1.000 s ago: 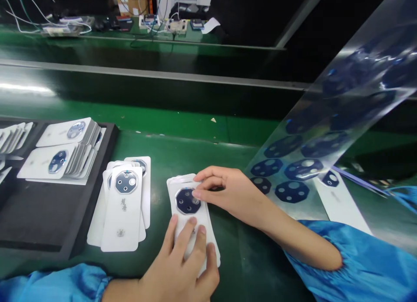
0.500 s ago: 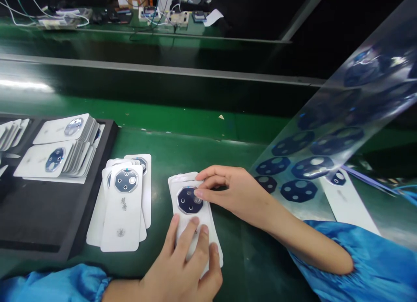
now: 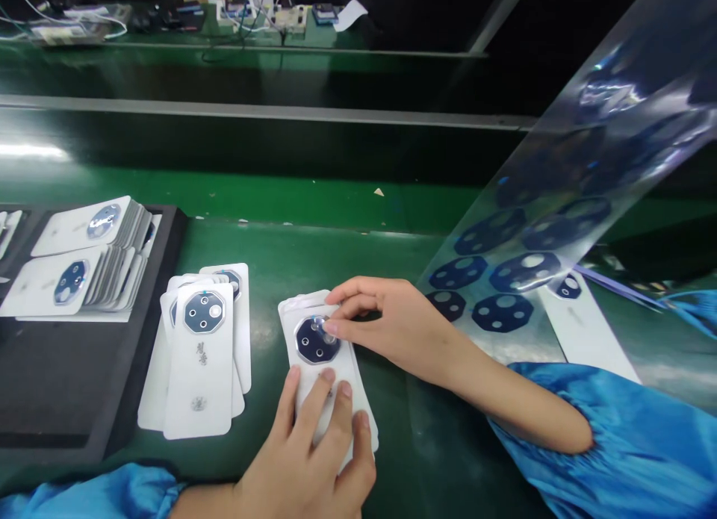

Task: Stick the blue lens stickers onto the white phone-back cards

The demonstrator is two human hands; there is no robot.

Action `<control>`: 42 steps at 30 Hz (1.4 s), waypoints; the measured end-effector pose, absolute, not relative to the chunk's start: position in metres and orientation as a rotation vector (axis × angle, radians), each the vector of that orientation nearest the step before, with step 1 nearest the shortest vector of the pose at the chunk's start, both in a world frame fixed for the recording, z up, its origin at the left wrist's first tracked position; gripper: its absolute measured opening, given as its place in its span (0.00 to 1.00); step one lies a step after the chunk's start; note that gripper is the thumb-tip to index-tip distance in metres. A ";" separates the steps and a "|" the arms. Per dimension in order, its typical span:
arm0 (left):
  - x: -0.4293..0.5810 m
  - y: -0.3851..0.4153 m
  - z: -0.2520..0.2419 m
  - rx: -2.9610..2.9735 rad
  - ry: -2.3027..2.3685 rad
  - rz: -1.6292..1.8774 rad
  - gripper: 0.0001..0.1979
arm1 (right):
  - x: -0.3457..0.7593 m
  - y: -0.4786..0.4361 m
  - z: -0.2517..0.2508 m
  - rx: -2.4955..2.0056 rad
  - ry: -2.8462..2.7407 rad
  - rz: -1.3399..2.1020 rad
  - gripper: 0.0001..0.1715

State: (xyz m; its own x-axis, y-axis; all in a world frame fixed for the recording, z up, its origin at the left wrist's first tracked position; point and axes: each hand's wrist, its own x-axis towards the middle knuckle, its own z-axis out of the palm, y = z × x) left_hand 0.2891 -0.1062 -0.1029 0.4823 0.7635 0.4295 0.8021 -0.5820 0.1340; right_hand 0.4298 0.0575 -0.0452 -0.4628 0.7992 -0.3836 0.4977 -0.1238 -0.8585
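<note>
Since half a second ago the view has swung a little, pushing the tray further past the left edge; both hands keep their places on the top white panel. The left hand, its wrist in a blue sleeve, has its fingers spread on the panel's lower part, hiding much of it and most of a small dark mark. Above, the right hand bends thumb and forefinger at the right side of the dark octagonal plate; whether they pinch anything I cannot tell. The panel lies on a loose stack, just right of another pile, whose top piece bears dark upright characters and a faint round emblem, both too blurred to read. Glare and folds blur the octagons on the clear film. Farther off, circuit boards are indistinct, without legible labels.
</note>
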 end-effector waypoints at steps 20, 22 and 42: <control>0.287 -0.107 -0.105 -2.635 -1.373 -0.699 0.17 | 0.426 0.015 -0.065 -0.932 -2.616 -0.101 0.15; 0.287 -0.106 -0.105 -2.630 -1.368 -0.696 0.18 | 0.426 0.012 -0.067 -0.940 -2.629 -0.213 0.15; 0.281 -0.107 -0.096 -2.714 -1.352 -0.492 0.22 | 0.413 0.021 -0.086 -1.127 -2.442 0.647 0.21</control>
State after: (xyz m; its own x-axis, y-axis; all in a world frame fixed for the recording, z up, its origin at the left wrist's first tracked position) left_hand 0.2813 -0.1069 -0.0962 0.5619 0.7655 0.3136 0.7879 -0.6107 0.0792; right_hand 0.4133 0.0212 -0.0862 -0.6101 0.7799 0.1400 0.6082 0.5742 -0.5481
